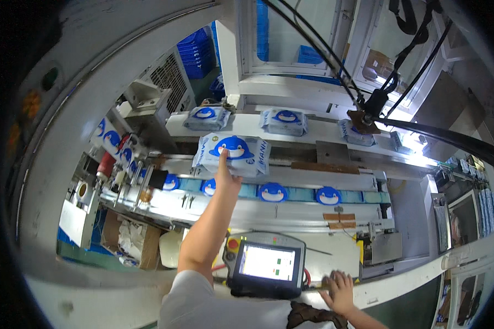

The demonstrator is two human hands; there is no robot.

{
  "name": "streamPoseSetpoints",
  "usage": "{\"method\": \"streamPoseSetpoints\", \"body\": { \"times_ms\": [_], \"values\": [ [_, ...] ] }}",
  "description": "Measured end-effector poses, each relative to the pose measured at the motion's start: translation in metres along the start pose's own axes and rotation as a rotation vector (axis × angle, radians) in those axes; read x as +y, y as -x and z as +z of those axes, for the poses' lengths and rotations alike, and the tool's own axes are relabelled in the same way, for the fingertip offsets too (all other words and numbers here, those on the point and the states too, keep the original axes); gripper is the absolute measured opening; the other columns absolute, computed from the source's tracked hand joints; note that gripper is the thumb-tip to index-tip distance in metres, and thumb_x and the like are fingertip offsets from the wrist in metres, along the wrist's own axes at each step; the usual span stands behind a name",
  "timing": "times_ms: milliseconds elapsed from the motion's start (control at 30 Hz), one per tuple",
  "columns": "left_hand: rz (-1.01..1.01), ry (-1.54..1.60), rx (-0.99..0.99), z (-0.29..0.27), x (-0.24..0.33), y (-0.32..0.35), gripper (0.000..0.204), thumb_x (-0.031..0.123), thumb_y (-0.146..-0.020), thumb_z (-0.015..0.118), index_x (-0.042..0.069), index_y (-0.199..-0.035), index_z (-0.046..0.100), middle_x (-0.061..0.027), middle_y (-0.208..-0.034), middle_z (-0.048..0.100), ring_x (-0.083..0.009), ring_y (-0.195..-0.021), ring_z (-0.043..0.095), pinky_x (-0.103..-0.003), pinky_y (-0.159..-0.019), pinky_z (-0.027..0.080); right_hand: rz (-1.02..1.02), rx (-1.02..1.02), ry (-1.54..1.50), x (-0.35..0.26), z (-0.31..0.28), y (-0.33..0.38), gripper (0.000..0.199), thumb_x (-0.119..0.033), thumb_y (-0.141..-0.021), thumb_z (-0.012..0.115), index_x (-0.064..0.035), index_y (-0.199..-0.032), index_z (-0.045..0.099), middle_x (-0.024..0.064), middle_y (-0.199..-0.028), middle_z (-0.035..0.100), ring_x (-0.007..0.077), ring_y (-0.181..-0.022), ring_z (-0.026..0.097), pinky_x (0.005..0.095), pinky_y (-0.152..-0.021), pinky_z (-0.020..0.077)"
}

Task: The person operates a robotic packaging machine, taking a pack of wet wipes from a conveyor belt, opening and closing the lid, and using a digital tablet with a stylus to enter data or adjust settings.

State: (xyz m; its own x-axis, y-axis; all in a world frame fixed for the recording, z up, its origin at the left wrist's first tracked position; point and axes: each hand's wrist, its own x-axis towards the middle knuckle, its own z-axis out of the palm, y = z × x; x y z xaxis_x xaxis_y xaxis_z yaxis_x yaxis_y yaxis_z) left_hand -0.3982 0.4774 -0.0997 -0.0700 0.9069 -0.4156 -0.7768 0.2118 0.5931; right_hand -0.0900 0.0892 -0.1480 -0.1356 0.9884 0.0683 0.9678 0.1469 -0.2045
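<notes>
My left hand reaches forward and grips a soft pack of wet wipes, pale blue with a blue whale face. One digit lies on the pack's front; the fingers behind it are hidden. The pack is held over the machine bed, between two conveyor lines. Lower right, my right hand rests on the white frame rail with its fingers apart, beside a small dark knob-like part. A control panel with a lit screen and a red button stands between my arms.
More packs ride the rear white conveyor, one at its left and one mid-belt. Blue whale-shaped lids lie along the nearer belt. A black robot arm hangs over the right side. A cardboard box stands lower left.
</notes>
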Motion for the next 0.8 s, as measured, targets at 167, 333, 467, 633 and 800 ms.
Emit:
{"method": "streamPoseSetpoints", "body": {
  "times_ms": [167,333,467,633,800],
  "values": [
    [0.155,0.116,0.128,0.011,0.011,-0.164,0.085,0.036,-0.064,0.081,0.002,-0.129,0.039,-0.0125,-0.125,0.051,-0.0262,-0.108,0.054,-0.043,-0.095,0.042,0.063,0.018,-0.267,-0.006,-0.01,-0.009,0.041,-0.035,-0.074,0.06,-0.0104,-0.107,0.061,0.0116,-0.112,0.055,0.0313,-0.099,0.053,0.0428,-0.084,0.041],
    [0.055,-0.329,0.544,0.015,0.051,-0.235,0.097,0.043,-0.06,0.083,0.002,-0.13,0.03,-0.014,-0.118,0.048,-0.0311,-0.103,0.053,-0.044,-0.075,0.048,0.081,-0.032,-0.177,-0.009,-0.005,-0.005,0.042,-0.029,-0.075,0.055,-0.0084,-0.111,0.059,0.0155,-0.117,0.053,0.0355,-0.105,0.049,0.0452,-0.086,0.0395],
    [0.101,-0.585,0.786,-0.001,0.044,-0.245,0.087,0.036,-0.065,0.081,0.007,-0.129,0.031,-0.0189,-0.126,0.038,-0.036,-0.107,0.047,-0.043,-0.08,0.048,0.093,-0.072,-0.17,-0.008,-0.001,0.0,0.043,-0.029,-0.076,0.055,-0.0089,-0.114,0.058,0.0159,-0.119,0.052,0.0356,-0.106,0.048,0.0457,-0.085,0.0396],
    [0.254,-0.423,0.406,-0.004,0.013,-0.18,0.056,0.02,-0.072,0.072,0.008,-0.119,0.043,-0.0131,-0.113,0.045,-0.0246,-0.095,0.052,-0.037,-0.073,0.048,0.037,-0.088,-0.107,-0.012,-0.018,-0.015,0.043,-0.033,-0.075,0.057,-0.0106,-0.111,0.059,0.0131,-0.115,0.053,0.0326,-0.101,0.051,0.0435,-0.084,0.0407],
    [0.074,0.003,0.025,0.053,-0.043,0.008,0.024,0.015,-0.082,0.059,0.011,-0.104,0.053,-0.0038,-0.099,0.053,-0.0183,-0.093,0.051,-0.034,-0.08,0.043,0.014,-0.043,-0.167,0.001,-0.002,-0.009,0.049,-0.037,-0.075,0.057,-0.01,-0.116,0.054,0.0127,-0.112,0.054,0.0322,-0.098,0.052,0.0432,-0.083,0.042]
  ]
}}
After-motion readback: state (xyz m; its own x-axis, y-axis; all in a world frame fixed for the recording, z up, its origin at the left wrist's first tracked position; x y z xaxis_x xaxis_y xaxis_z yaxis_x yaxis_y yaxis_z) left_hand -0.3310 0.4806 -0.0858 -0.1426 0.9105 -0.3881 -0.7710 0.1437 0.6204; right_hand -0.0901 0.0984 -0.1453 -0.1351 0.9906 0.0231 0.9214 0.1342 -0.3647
